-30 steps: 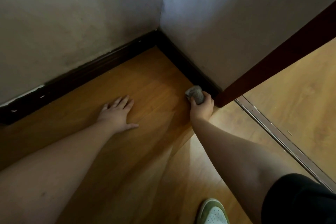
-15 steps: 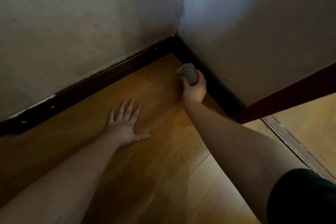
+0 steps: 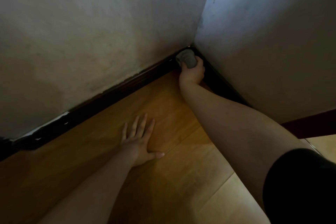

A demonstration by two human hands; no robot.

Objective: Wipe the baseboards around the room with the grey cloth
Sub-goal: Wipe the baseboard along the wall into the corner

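My right hand [image 3: 191, 73] grips the bunched grey cloth [image 3: 186, 59] and presses it into the room's corner, where the two dark baseboards meet. The left baseboard [image 3: 101, 102] runs down to the lower left with chipped white paint along its top. The right baseboard [image 3: 221, 87] runs down to the right, partly hidden behind my right forearm. My left hand [image 3: 140, 142] lies flat on the wooden floor [image 3: 172, 118] with fingers spread, holding nothing.
Two pale plaster walls [image 3: 91, 32] close in the corner. A dark red door frame [image 3: 312, 127] stands at the right edge, with a lighter floor strip beyond it. My black sleeve [image 3: 300, 187] fills the lower right.
My right hand has slid the cloth along the right baseboard from near the door frame up into the corner. My left hand has stayed flat on the floor.
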